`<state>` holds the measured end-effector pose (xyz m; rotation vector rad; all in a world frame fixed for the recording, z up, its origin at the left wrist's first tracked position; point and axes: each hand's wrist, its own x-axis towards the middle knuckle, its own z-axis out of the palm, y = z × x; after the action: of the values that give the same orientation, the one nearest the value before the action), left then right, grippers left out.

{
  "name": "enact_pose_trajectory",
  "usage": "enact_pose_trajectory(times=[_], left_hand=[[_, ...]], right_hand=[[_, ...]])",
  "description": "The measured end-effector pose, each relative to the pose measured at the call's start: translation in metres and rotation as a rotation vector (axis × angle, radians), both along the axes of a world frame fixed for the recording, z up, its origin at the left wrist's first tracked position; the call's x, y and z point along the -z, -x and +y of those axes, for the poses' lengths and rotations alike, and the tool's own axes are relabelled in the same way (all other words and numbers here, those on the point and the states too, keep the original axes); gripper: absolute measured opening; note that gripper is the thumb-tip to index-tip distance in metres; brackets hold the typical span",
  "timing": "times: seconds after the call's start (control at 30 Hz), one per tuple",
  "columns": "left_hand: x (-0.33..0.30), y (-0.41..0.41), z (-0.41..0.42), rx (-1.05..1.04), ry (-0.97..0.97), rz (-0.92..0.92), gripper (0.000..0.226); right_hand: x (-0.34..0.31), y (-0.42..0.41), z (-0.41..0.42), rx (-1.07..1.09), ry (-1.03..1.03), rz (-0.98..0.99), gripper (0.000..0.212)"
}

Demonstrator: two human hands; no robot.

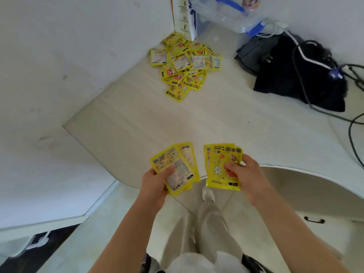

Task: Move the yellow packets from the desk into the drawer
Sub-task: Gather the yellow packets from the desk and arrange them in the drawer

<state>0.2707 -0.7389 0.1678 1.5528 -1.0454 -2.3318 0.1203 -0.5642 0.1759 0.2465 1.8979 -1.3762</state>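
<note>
Left hand (155, 182): lower centre of frame, fingers curled round a fanned stack of yellow packets (175, 167), thumb pressed on the top one, which shows its printed back. At least 2 packets visible in the fan; exact count unclear.

Right hand (246, 174): just right of it, gripping a second stack (221, 166), flower-and-cartoon face up. Again more than 1 packet, number unclear.

Both stacks: held in the air above the table's (137, 125) near edge, apart from each other.

Remaining pile (185, 64): upper centre of frame, loose heap of yellow packets lying on the table in the far corner against the wall.

Drawer handle (313, 220): dark pull, lower right of frame, below the curved table edge. That front appears closed; whether it is the intended drawer cannot be told.

Step in hand: carrying 2 handfuls from table toward drawer. Next move likely calls for freeing 1 hand, or merging the stacks, to open it.
</note>
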Motion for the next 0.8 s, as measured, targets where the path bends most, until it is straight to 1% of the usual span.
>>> enact_pose_trajectory(times=[0.2, 0.3, 0.43, 0.6, 0.8], left_hand=[[-0.006, -0.024, 0.041, 0.089, 0.016, -0.004, 0.025], [-0.008, -0.025, 0.064, 0.155, 0.048, -0.016, 0.024], [-0.007, -0.021, 0.097, 0.257, 0.086, -0.016, 0.026], [0.001, -0.019, 0.169, 0.391, 0.11, -0.062, 0.026], [0.008, -0.027, 0.28, 0.493, 0.08, -0.061, 0.028]], right_hand=[[0.004, -0.04, 0.058, 0.107, 0.016, -0.002, 0.017], [0.004, -0.053, 0.088, 0.17, 0.023, 0.009, 0.02], [0.002, -0.065, 0.132, 0.229, 0.028, 0.027, 0.017], [0.003, -0.092, 0.217, 0.352, 0.014, 0.017, 0.018], [0.007, -0.129, 0.335, 0.492, -0.023, 0.005, 0.017]])
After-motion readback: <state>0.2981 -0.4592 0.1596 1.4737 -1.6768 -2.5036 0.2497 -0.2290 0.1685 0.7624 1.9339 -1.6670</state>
